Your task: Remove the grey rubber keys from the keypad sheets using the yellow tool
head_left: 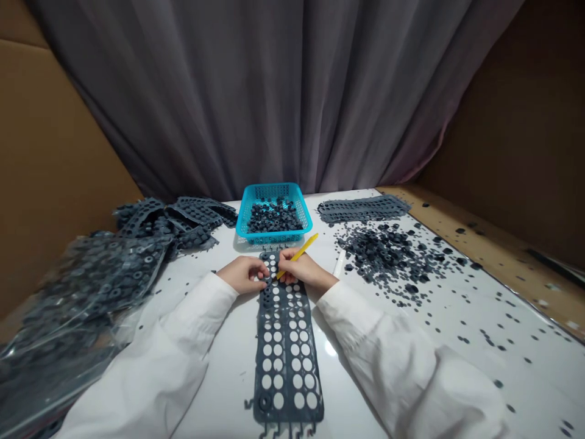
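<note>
A dark rubber sheet (287, 360) with rows of round holes lies lengthwise in front of me on the white table. In my right hand (297, 268) is a yellow pen-like stick (307, 247), its lower tip down at the sheet's far part. My left hand (247, 274) rests at the sheet's far left edge, fingers curled close to the stick's tip; whether they pinch a small piece is hidden. A few ring-shaped rubber pieces (267, 297) sit in the left column near that hand. One more ring (264, 400) fills the near left corner.
Behind the sheet stands a blue basket (274, 234) of rubber rings. Clear bags of rings (114, 274) and stacked sheets (192, 213) lie left. On the right are a heap of dark scraps (388, 253), punched sheets (363, 208) and a white stick (339, 264).
</note>
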`<state>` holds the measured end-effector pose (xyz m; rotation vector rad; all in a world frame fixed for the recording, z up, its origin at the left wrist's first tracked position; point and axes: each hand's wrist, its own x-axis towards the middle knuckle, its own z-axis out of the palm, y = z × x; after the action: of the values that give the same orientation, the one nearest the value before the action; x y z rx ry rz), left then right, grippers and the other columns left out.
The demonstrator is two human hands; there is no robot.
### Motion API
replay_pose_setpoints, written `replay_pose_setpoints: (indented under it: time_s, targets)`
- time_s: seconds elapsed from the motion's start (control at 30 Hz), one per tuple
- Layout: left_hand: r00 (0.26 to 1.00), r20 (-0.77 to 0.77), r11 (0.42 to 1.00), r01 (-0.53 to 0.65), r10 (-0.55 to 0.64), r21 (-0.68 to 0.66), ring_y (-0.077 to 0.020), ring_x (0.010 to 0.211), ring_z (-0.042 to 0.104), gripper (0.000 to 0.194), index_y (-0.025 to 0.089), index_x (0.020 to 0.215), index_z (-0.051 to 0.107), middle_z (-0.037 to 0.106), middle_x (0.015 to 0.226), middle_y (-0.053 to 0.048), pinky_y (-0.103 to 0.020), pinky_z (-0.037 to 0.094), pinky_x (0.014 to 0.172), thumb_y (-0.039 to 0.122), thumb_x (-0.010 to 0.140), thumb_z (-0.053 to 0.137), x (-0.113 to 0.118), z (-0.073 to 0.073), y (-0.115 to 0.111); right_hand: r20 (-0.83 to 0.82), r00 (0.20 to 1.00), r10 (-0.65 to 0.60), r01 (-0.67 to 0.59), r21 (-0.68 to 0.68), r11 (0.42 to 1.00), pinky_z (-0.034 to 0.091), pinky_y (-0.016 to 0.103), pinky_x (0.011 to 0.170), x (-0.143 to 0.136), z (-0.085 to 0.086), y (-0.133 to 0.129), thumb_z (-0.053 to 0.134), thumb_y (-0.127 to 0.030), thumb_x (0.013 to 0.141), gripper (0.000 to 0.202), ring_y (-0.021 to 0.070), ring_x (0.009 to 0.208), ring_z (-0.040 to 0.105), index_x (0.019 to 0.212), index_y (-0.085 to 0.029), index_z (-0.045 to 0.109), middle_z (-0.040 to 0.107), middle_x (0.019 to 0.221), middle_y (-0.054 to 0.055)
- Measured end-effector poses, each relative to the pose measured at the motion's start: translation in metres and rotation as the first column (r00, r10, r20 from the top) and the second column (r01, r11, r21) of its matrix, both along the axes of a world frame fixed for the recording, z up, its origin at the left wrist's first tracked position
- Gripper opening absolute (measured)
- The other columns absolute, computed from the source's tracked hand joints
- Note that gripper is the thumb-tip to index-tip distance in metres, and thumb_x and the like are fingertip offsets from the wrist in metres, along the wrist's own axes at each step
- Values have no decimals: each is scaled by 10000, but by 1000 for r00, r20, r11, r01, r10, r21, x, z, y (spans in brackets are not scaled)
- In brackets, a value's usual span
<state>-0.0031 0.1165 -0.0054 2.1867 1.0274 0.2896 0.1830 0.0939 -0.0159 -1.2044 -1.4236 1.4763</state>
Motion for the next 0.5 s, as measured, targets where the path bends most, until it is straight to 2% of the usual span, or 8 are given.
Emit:
replay_pose_setpoints:
  time_s: [0.17,0.27,0.4,0.5]
  targets:
    - [999,-39,999,36,-35,40,-106,559,485,243,122,817,652,571,690,-6,-210,409,525,187,583,645,0,1,0,56,998,14,-16,37,999,358,151,359,-1,-1,0,493,-136,650,148,85,397,520,540,-178,403,533,442,-38]
    - [994,-83,989,80,-70,121,-118,581,495,215,128,804,644,569,689,-9,-220,414,545,176,595,637,2,4,-2,92,996,11,-19,88,996,339,151,369,-4,0,-2,521,-125,625,167,76,403,488,524,-177,399,470,422,-64]
    - [978,-170,957,159,-120,242,-167,664,534,118,135,740,641,586,712,-40,-273,429,639,157,631,603,6,12,-9,153,988,30,-53,155,986,288,155,363,-10,3,-5,556,-135,614,210,55,375,408,502,-176,384,422,401,-80]
    - [935,-329,903,251,-132,349,-209,746,574,122,143,771,651,613,784,-78,-309,444,695,164,681,570,11,16,-16,160,987,25,-47,136,990,292,156,356,-12,1,-6,534,-133,638,208,55,358,404,511,-181,377,430,396,-80]
